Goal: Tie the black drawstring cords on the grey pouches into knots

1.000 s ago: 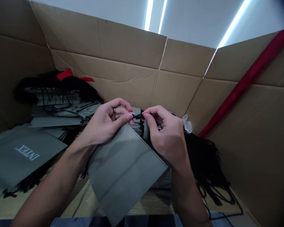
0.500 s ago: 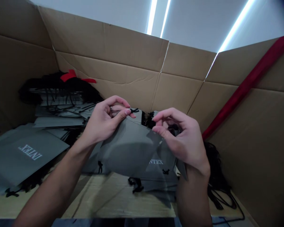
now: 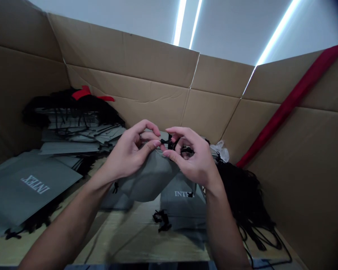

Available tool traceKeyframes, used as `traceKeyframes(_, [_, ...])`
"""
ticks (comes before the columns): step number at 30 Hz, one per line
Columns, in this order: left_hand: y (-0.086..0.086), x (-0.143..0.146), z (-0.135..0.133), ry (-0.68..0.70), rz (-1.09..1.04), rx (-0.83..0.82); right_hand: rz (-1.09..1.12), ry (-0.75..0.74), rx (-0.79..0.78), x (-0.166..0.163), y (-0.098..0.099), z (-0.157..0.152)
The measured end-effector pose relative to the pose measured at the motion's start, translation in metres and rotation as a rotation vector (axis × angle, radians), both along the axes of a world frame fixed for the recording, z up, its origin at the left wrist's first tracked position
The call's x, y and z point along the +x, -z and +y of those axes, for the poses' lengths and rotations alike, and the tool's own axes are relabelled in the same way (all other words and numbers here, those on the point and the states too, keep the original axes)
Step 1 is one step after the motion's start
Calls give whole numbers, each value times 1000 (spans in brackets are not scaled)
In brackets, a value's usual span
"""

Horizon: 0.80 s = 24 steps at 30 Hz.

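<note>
My left hand (image 3: 133, 152) is closed in a pinch at the top corner of a grey drawstring bag (image 3: 152, 178), where a short black cord (image 3: 165, 141) sticks out. My right hand (image 3: 195, 155) meets it from the right, its curled fingers closed around dark cord at the same corner; the exact grip is partly hidden. Below the fingers the bag hangs loosely. Behind and beneath it lies a stack of grey bags (image 3: 183, 210) printed INTEX, with knotted black cord ends (image 3: 162, 220) at its left edge.
On the left are a grey INTEX bag (image 3: 30, 191) and a tall pile of bags (image 3: 70, 131) topped with black cords and red strips (image 3: 86, 92). A heap of black cords (image 3: 242, 191) lies at right. Cardboard walls (image 3: 129, 56) surround the table (image 3: 124, 236); a red band (image 3: 293, 105) crosses the right one.
My right hand has moved left to meet my left hand at the bag's corner cord. The held bag has shifted, uncovering more of the stack below and the cord heap at right.
</note>
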<state>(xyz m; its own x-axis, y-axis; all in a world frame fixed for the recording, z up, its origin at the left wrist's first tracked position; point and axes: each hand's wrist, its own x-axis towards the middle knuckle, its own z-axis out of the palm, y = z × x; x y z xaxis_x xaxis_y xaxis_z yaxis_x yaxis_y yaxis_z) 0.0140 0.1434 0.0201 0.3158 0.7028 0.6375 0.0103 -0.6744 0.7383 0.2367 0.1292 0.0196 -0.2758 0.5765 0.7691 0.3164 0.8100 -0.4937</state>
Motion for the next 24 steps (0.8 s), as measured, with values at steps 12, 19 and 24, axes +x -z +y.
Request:
traceKeyframes(12, [3, 11, -13, -62, 362, 172, -41, -84, 27, 3, -2, -1])
traceKeyframes(19, [4, 17, -27, -113, 307, 356, 59, -142, -89, 2, -2, -2])
traceKeyframes(24, [-6, 12, -38, 6, 285, 330, 228, -431, -272, -4, 2, -4])
